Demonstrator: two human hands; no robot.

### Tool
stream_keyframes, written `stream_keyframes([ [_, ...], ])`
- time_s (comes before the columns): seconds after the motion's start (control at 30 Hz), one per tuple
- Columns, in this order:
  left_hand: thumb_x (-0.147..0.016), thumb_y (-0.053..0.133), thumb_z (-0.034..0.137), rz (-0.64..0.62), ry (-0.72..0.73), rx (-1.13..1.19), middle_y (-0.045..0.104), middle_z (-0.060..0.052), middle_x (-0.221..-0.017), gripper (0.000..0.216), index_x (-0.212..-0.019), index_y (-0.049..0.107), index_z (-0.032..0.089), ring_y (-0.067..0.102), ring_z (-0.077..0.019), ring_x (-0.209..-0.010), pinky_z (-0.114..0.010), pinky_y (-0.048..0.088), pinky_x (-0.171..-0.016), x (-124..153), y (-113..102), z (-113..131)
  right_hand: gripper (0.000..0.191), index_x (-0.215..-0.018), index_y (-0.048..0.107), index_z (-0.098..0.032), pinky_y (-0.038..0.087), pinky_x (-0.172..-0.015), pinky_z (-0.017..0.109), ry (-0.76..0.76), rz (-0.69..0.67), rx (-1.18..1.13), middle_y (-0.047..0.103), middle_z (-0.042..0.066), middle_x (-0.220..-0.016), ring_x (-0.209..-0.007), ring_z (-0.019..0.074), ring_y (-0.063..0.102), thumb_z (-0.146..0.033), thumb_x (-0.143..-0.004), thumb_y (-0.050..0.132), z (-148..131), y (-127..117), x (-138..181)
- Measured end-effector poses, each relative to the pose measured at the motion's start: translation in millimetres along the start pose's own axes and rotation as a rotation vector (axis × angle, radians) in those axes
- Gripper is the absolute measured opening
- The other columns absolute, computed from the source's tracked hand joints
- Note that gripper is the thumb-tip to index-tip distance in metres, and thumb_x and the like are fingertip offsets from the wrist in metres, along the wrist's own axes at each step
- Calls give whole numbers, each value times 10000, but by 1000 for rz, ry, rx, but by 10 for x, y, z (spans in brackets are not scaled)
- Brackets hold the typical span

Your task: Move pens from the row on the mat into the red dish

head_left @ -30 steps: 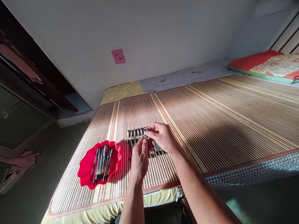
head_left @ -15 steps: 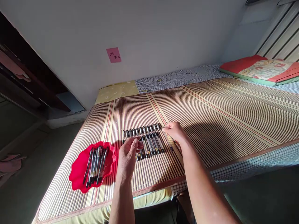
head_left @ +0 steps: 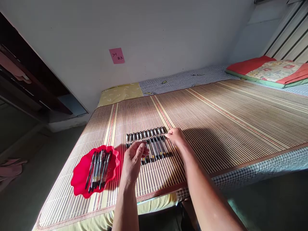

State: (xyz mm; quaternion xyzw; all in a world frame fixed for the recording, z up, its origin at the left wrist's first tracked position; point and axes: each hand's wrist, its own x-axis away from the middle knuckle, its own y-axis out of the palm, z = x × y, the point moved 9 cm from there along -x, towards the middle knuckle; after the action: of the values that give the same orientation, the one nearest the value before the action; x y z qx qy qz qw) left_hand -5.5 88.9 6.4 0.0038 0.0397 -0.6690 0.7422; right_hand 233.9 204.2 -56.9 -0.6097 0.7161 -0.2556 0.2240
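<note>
My right hand (head_left: 176, 136) pinches a gel pen (head_left: 170, 153) near its upper end, at the right end of a row of pens. Most of that pen is hidden, but its dark lower tip shows on the mat. The row of clear-barrelled gel pens (head_left: 157, 148) lies side by side, black clipped ends pointing toward the wall. Over the left part of the row hovers my left hand (head_left: 133, 155), fingers curled toward the thumb; what they hold, if anything, I cannot make out. Left of it, a red scalloped plate (head_left: 78, 175) bears several more pens (head_left: 99, 170).
A striped bamboo mat (head_left: 207, 112) covers the bed under the pens. At the far right lies a folded red and floral quilt (head_left: 274, 71). A pink note (head_left: 116, 55) is stuck to the wall behind. The bed's front edge runs close below my forearms.
My right hand has moved slightly left and toward me, bringing the pen alongside the row's right end. My left hand has barely shifted.
</note>
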Motion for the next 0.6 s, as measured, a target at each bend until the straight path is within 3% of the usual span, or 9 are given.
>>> stream_keyframes([
  [0.17,-875,720,618,-28,-9,5,750,-61,-820,484,-1016,746,155,707,-184,-732,-302,555,-705,-14,17,-44,158,-686,731,-139,438,-541,238,20,-44,-26,711,64,-631,-550,144,645,-162,-842,721,32,25,22],
  [0.3,-878,710,629,-39,-11,-1,745,-56,-804,499,-1024,743,153,707,-180,-723,-293,547,-695,-20,29,-64,56,-802,768,-120,458,-534,227,45,-80,-29,756,85,-719,-549,139,670,-76,-800,733,121,59,22],
  [0.6,-879,707,630,-55,-20,-9,746,-57,-806,503,-1024,746,149,706,-177,-722,-292,531,-699,-15,50,-74,203,-868,800,-121,413,-519,226,58,-117,60,773,83,-774,-562,139,655,-16,-711,726,124,116,70],
])
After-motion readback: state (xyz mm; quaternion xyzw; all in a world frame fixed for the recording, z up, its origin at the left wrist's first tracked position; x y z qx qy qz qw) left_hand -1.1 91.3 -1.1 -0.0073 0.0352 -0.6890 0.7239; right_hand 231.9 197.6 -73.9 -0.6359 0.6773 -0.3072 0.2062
